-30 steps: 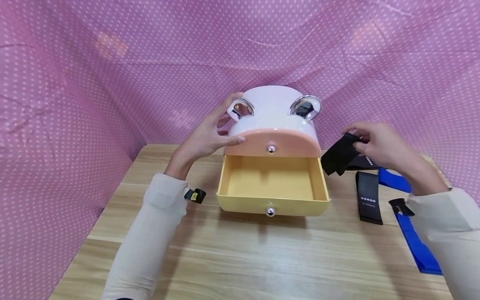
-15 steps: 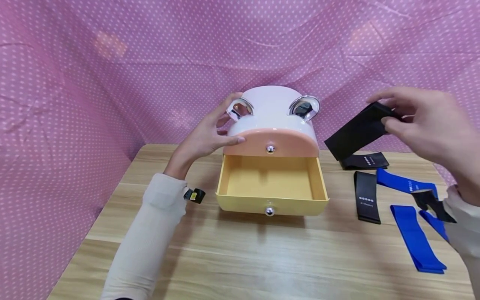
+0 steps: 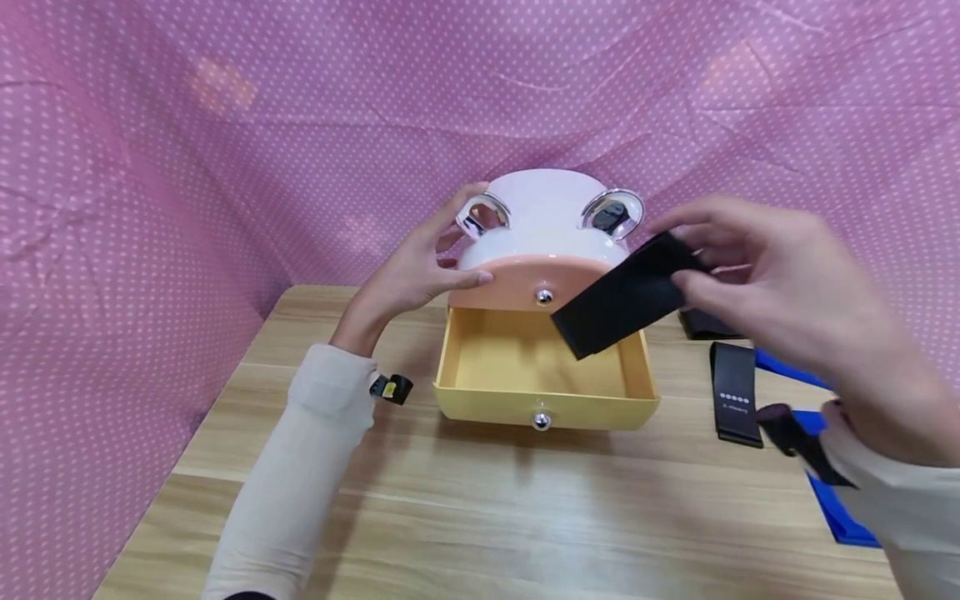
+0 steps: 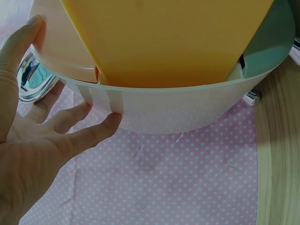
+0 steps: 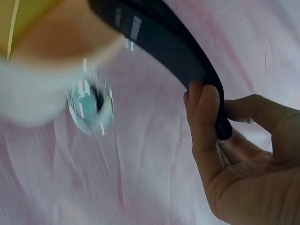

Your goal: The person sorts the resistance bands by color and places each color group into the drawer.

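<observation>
A white storage box with a peach upper drawer stands at the back of the table. Its yellow lower drawer is pulled out, with nothing seen inside. My left hand grips the box's left side, thumb on the peach front and fingers along the white side wall. Over the right part of the yellow drawer, my right hand pinches a folded black resistance band at one end. In the right wrist view this band slants up from between thumb and fingers.
On the table right of the box lie a black resistance band marked X-Heavy and another black band. Blue bands lie partly hidden under my right arm. Chrome ears stick out from the box; a pink dotted cloth hangs behind.
My right hand first lifted the black resistance band up and right, then carried it left over the yellow drawer. My left hand stays on the box.
</observation>
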The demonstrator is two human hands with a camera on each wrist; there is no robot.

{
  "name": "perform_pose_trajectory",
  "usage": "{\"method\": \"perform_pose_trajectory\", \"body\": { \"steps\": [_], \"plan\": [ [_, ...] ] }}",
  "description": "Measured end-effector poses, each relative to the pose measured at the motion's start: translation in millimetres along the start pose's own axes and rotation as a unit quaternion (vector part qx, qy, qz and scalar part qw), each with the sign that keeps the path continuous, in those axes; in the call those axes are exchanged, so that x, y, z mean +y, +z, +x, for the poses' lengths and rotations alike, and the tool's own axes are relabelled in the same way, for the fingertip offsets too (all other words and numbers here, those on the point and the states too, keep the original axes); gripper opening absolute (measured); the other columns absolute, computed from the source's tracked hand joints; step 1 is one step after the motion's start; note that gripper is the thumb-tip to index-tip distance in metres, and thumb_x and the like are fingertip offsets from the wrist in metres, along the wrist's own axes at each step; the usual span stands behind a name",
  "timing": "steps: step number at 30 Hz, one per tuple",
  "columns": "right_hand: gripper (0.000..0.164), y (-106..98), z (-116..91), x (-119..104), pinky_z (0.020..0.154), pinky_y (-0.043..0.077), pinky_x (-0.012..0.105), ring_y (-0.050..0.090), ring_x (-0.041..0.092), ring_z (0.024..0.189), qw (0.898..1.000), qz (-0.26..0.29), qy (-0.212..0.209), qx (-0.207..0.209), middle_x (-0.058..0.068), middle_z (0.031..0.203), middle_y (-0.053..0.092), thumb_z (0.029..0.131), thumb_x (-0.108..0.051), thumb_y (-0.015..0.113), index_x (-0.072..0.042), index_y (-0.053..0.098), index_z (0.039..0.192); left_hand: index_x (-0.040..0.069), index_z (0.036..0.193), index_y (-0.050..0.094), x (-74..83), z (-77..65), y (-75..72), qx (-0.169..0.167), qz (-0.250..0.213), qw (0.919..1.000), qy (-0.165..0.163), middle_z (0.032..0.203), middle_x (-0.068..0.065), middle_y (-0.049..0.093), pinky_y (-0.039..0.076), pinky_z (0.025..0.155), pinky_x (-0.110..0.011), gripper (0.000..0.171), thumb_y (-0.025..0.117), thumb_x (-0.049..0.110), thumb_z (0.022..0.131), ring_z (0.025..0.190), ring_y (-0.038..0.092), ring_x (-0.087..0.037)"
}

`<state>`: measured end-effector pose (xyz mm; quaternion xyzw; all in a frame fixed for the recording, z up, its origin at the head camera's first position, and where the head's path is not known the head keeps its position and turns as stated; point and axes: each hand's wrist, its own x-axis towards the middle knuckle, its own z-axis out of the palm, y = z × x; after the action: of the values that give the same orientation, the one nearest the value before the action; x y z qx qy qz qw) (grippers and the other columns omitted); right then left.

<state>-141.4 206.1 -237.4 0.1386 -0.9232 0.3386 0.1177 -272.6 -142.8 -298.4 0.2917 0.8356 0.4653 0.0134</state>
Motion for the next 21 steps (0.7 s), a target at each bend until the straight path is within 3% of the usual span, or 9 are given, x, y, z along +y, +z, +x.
{"method": "perform_pose_trajectory", "body": {
  "steps": [4,7,13,18,21],
  "plan": [
    [0.041,23.7,4.3,-27.4,0.085,0.066,0.040,0.075,0.041,0.108,0.998,0.047,-0.018,-0.039,0.021,0.121,0.075,0.093,0.000,0.069,-0.019,0.071,0.130,0.044,0.163,0.028,0.5,0.6,0.2,0.001,0.001,1.0000,-0.001,0.172,0.002,0.028,0.050,0.113,-0.059,0.101,0.089,0.021,0.085,0.155,0.037,-0.038],
    [0.037,40.8,9.6,-37.3,0.090,0.064,0.049,0.076,0.039,0.104,0.996,0.062,-0.021,-0.061,0.022,0.113,0.075,0.093,0.001,0.067,-0.012,0.070,0.128,0.045,0.163,0.028,0.3,0.7,0.5,0.001,0.001,1.0000,-0.004,0.172,0.003,0.027,0.049,0.113,-0.060,0.101,0.090,0.021,0.085,0.155,0.036,-0.038],
    [0.035,67.0,19.9,-49.7,0.091,0.063,0.051,0.075,0.033,0.104,0.994,0.065,-0.008,-0.090,0.019,0.115,0.076,0.093,-0.001,0.068,-0.009,0.069,0.127,0.047,0.162,0.028,-1.2,0.4,0.9,0.001,0.007,0.9999,-0.007,0.171,0.004,0.027,0.049,0.114,-0.060,0.101,0.090,0.024,0.085,0.155,0.036,-0.038],
    [0.035,84.0,24.7,-59.8,0.088,0.062,0.047,0.074,0.028,0.101,0.993,0.047,-0.025,-0.101,0.014,0.115,0.077,0.091,-0.002,0.068,-0.009,0.070,0.126,0.047,0.162,0.027,-1.3,0.4,-0.2,-0.002,0.011,0.9999,-0.004,0.171,0.004,0.028,0.048,0.114,-0.060,0.100,0.089,0.027,0.086,0.156,0.035,-0.039],
    [0.035,94.7,26.6,-66.7,0.084,0.063,0.043,0.075,0.026,0.096,0.991,0.070,-0.038,-0.103,0.012,0.109,0.077,0.090,0.000,0.069,-0.007,0.070,0.125,0.046,0.163,0.026,-0.7,-0.5,-1.4,-0.004,0.010,0.9999,-0.001,0.170,0.002,0.031,0.047,0.114,-0.062,0.100,0.088,0.027,0.087,0.156,0.035,-0.039]
  ]
}}
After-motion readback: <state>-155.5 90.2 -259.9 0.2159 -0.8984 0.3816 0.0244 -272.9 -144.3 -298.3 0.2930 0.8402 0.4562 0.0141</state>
